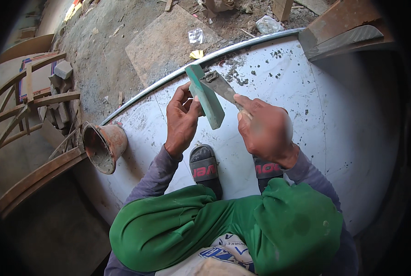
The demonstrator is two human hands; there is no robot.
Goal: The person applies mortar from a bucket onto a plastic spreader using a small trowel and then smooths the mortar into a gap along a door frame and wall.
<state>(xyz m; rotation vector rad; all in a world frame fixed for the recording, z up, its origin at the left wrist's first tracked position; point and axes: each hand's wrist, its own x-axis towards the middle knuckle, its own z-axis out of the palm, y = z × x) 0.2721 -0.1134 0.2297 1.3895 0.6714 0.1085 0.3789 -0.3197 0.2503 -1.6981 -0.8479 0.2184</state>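
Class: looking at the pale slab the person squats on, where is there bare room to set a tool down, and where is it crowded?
Bare: the white slab right of the right hand. Crowded: left, by the bucket, and around the sandals.

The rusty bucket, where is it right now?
In the head view the rusty bucket lies tipped on its side at the left edge of the white slab, beside the left hand.

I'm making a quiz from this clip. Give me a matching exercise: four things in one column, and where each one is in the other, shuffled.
1. green float
2. trowel
3. bucket
4. grey block

A. on its side at the white panel's left edge
B. in the right hand
C. on the wooden frame, far left
D. in the left hand

Pairs: 1-D, 2-B, 3-A, 4-C
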